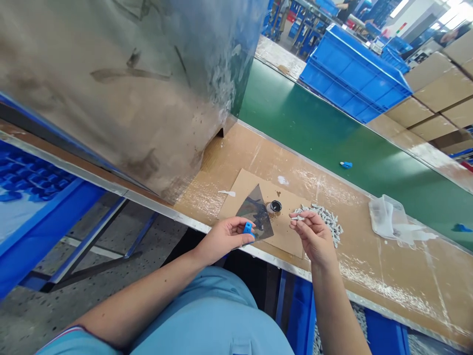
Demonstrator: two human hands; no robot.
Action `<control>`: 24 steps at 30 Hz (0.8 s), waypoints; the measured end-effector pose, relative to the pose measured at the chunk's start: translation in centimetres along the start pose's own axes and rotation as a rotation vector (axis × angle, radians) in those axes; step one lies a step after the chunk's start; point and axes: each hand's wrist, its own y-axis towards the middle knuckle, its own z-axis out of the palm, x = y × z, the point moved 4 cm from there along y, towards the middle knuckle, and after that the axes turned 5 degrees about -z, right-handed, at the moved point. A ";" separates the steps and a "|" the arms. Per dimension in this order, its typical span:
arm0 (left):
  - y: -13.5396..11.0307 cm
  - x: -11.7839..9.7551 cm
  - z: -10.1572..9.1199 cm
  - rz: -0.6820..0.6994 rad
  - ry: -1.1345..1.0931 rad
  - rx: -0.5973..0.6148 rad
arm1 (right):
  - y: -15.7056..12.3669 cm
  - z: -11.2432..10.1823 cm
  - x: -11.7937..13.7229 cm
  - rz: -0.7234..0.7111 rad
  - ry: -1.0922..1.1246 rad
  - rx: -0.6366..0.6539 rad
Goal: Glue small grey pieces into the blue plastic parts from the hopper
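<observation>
Left hand (221,241), fingers curled, grips a blue plastic part (248,228); right hand (314,235) pinches a small grey piece (297,217), keeping it within reach of the grey pile (324,218) at 1 o'clock on a cardboard sheet (284,241).

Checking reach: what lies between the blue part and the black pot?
The head view shows a dark smeared triangular sheet between the blue part and black pot.

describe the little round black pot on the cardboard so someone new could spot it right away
Find the long tan-topped workbench running alongside the green conveyor belt. On it lies a sheet of brown cardboard. Near the sheet's middle sits the small round black pot, the only round dark thing there, between a dark triangular sheet and a heap of small grey-white parts.
</observation>
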 end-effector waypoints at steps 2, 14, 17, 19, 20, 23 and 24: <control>0.1 0.1 0.1 -0.007 -0.017 0.011 | 0.2 0.0 -0.2 0.011 -0.035 -0.010; 0.6 0.8 -0.1 0.051 -0.042 0.039 | 0.8 0.1 -0.1 -0.147 -0.413 -0.021; 0.7 0.9 -0.1 0.061 -0.036 0.029 | 1.1 0.2 0.4 -0.253 -0.608 -0.008; 0.7 0.9 -0.1 0.061 -0.034 0.031 | 1.3 0.6 1.2 -0.370 -0.813 0.020; 0.7 0.9 -0.1 0.063 -0.031 0.032 | 1.4 0.9 1.6 -0.443 -0.918 0.043; 0.6 0.8 -0.1 0.072 -0.017 0.032 | 1.6 2.0 2.4 -0.648 -1.128 0.125; 0.5 0.8 -0.1 0.074 -0.011 0.030 | 1.7 2.2 2.5 -0.691 -1.164 0.149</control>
